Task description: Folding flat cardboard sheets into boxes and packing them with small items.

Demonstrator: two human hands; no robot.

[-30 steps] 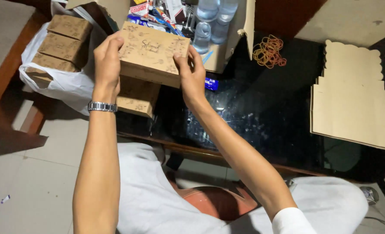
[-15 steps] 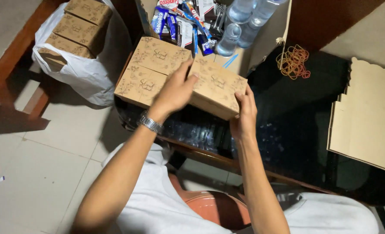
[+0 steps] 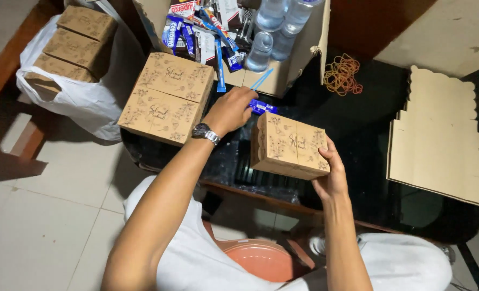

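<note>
My right hand (image 3: pixel 331 178) grips the near right corner of a brown printed cardboard box (image 3: pixel 289 145), which stands closed on the black glass table (image 3: pixel 358 161). My left hand (image 3: pixel 231 109) reaches past the box's far left corner, its fingers curled on the end of a small blue snack packet (image 3: pixel 263 106) that lies on the table. A steel watch (image 3: pixel 206 132) is on my left wrist.
Two more brown boxes (image 3: pixel 166 97) lie side by side at the table's left edge. An open carton (image 3: pixel 282 75) behind holds snack packets and water bottles (image 3: pixel 269 24). Rubber bands (image 3: pixel 342 73) and flat box blanks (image 3: pixel 439 134) lie right. A white bag (image 3: pixel 72 102) of boxes sits left.
The box has moved right and toward me and now rests in my right hand alone. My left hand left its lid and went to the blue packet behind it.
</note>
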